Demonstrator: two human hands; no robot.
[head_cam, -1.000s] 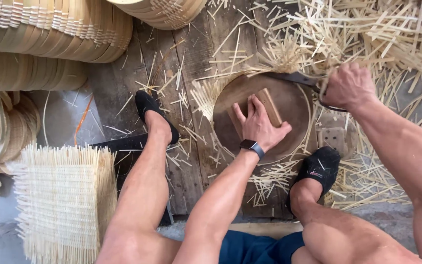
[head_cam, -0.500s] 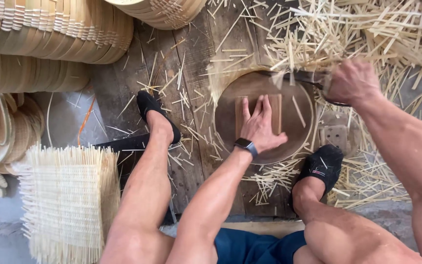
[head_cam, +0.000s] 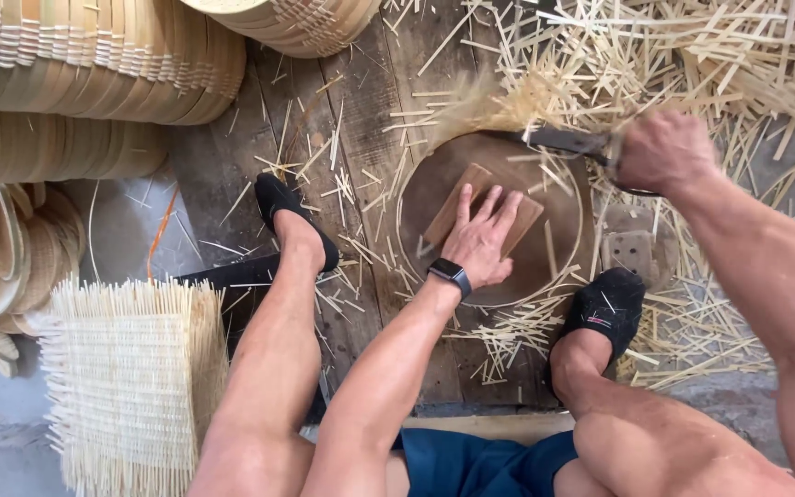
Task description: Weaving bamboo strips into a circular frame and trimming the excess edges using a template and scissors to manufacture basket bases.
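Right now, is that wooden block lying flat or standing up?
Flat. The block lies on the round board, with the left hand spread on top of it.

Matt wooden block [head_cam: 482, 213], dark metal blade [head_cam: 558, 141], rough plank floor [head_cam: 361, 138].

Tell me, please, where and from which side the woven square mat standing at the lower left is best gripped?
Probably from above: grip the woven square mat by its tightly woven middle or side edge, since loose strip ends bristle along its top and bottom and would likely bend or splay.

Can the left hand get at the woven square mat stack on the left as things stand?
Probably not freely: the left hand presses a wooden block on the round disc, and the left leg lies between it and the mat stack.
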